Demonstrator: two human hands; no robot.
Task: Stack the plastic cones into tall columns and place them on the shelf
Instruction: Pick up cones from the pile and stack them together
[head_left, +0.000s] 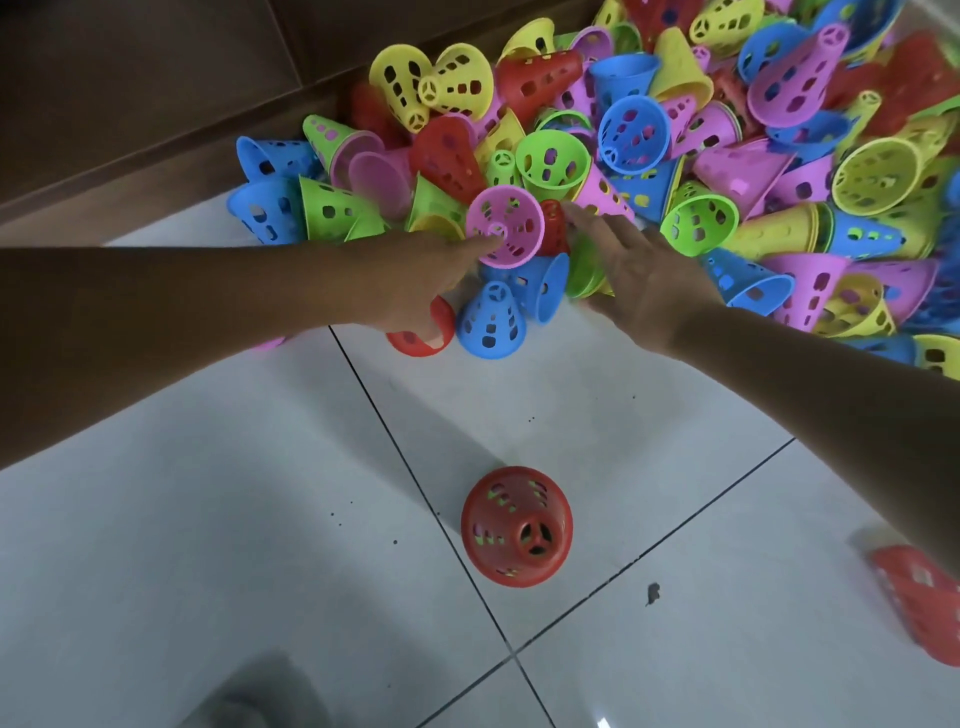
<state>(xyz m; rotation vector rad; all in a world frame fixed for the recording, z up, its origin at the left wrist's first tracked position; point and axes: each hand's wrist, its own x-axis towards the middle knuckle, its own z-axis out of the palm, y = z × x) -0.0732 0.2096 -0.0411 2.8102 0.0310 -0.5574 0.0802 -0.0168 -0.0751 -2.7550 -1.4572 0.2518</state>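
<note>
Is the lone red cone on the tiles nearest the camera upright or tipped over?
Upright. The red cone stands alone on the white floor on its wide rim, its narrow spoked tip pointing up toward the camera.

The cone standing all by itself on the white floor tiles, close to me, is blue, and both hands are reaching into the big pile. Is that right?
Not quite. The head view shows the lone cone on the floor tiles is red, not blue. The rest holds: the left hand and right hand both reach into the big pile.
</note>
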